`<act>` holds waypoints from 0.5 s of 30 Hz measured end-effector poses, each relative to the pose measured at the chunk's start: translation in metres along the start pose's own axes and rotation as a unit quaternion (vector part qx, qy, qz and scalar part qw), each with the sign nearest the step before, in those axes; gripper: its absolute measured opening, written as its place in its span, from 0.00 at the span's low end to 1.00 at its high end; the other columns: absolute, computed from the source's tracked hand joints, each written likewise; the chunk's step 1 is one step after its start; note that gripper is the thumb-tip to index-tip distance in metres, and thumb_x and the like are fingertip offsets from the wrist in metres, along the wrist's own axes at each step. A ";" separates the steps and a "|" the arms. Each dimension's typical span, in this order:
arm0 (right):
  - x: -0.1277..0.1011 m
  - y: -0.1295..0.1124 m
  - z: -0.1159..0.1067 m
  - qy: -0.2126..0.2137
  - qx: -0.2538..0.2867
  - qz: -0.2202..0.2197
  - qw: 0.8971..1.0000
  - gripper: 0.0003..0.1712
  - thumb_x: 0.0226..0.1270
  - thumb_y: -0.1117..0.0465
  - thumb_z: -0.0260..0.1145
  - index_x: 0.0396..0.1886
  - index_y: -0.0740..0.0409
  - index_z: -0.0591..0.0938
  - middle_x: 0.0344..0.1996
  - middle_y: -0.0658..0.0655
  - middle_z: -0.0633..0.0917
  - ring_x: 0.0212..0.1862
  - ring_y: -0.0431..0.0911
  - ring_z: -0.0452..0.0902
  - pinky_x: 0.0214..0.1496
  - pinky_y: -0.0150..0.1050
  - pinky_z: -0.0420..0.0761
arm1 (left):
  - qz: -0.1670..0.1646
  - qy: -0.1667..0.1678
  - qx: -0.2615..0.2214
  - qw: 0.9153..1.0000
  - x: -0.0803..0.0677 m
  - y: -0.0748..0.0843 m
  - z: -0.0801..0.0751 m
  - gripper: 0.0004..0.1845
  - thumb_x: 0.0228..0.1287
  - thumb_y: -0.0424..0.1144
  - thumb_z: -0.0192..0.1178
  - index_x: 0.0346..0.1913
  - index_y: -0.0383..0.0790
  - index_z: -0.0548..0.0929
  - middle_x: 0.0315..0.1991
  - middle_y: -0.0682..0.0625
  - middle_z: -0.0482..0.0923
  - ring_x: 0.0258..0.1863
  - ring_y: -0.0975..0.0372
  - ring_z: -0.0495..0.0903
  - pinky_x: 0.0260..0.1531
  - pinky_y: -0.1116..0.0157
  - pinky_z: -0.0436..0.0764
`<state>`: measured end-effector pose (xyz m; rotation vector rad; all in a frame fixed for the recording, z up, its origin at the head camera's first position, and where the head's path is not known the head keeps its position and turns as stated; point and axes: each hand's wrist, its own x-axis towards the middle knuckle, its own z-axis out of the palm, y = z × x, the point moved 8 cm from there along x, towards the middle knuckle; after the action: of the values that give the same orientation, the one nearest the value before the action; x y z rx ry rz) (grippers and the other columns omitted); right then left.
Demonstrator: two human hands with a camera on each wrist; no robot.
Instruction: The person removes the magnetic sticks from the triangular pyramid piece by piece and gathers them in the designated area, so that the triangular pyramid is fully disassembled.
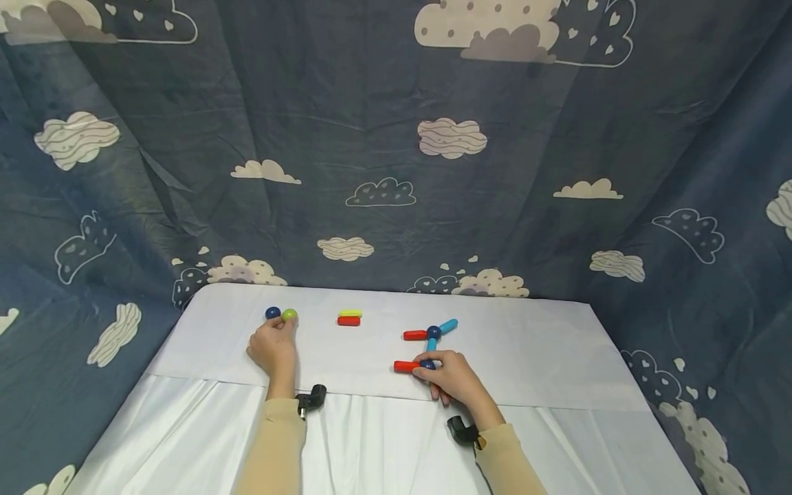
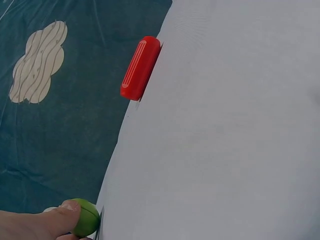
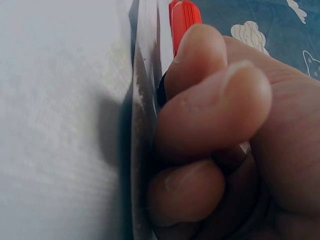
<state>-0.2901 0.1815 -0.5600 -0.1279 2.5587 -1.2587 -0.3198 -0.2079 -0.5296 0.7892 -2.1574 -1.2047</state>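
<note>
My left hand point(image 1: 273, 346) is at the left of the table, its thumb and fingertips pinching a green ball point(image 1: 289, 314). Touching or close beside that ball is a dark blue ball point(image 1: 273, 313). In the left wrist view the thumb lies against the green ball point(image 2: 87, 218). My right hand point(image 1: 453, 377) grips the near dark blue ball point(image 1: 427, 365) of a joined figure, its fingers partly covering it. From this ball a red stick point(image 1: 405, 367) points left and a light blue stick point(image 1: 432, 344) leads to another dark blue ball point(image 1: 434, 333).
A second red stick point(image 1: 414, 335) and light blue stick point(image 1: 449, 326) extend from the far ball. Between the hands, toward the back, a yellow stick point(image 1: 350, 313) and a loose red stick point(image 1: 349, 321) lie side by side on the white table point(image 1: 526, 357). A cloud-patterned curtain point(image 1: 365, 89) hangs behind.
</note>
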 end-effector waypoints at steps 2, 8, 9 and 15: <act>0.000 0.000 0.000 0.001 -0.001 0.000 1.000 0.20 0.72 0.49 0.73 0.59 0.49 0.87 0.11 0.49 0.77 0.09 0.41 0.69 0.16 0.30 0.71 | 0.001 0.001 -0.001 1.000 0.000 0.000 0.000 0.17 0.65 0.41 0.74 0.47 0.29 0.91 0.44 0.33 0.90 0.48 0.37 0.82 0.59 0.45 0.69; -0.001 -0.002 -0.001 0.003 -0.002 -0.004 1.000 0.20 0.72 0.50 0.73 0.60 0.49 0.87 0.11 0.49 0.77 0.09 0.41 0.68 0.16 0.30 0.71 | 0.007 0.006 0.003 1.000 0.000 0.001 -0.002 0.16 0.64 0.40 0.75 0.47 0.29 0.91 0.44 0.32 0.90 0.50 0.35 0.83 0.59 0.44 0.71; -0.002 -0.002 -0.001 0.003 -0.002 -0.004 1.000 0.20 0.72 0.50 0.73 0.59 0.49 0.87 0.11 0.49 0.77 0.09 0.41 0.68 0.16 0.29 0.71 | 0.007 0.007 0.003 1.000 0.000 0.001 -0.002 0.16 0.64 0.39 0.75 0.47 0.28 0.91 0.44 0.32 0.90 0.51 0.35 0.83 0.59 0.43 0.71; -0.002 -0.003 0.000 0.003 -0.004 -0.002 1.000 0.19 0.72 0.50 0.73 0.59 0.48 0.87 0.10 0.49 0.77 0.09 0.41 0.68 0.16 0.29 0.71 | -0.002 0.006 0.001 1.000 0.000 -0.002 -0.001 0.17 0.64 0.40 0.76 0.47 0.28 0.91 0.45 0.32 0.90 0.52 0.36 0.84 0.61 0.44 0.71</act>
<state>-0.2888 0.1806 -0.5574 -0.1309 2.5694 -1.2535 -0.3188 -0.2096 -0.5307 0.8013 -2.1480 -1.1968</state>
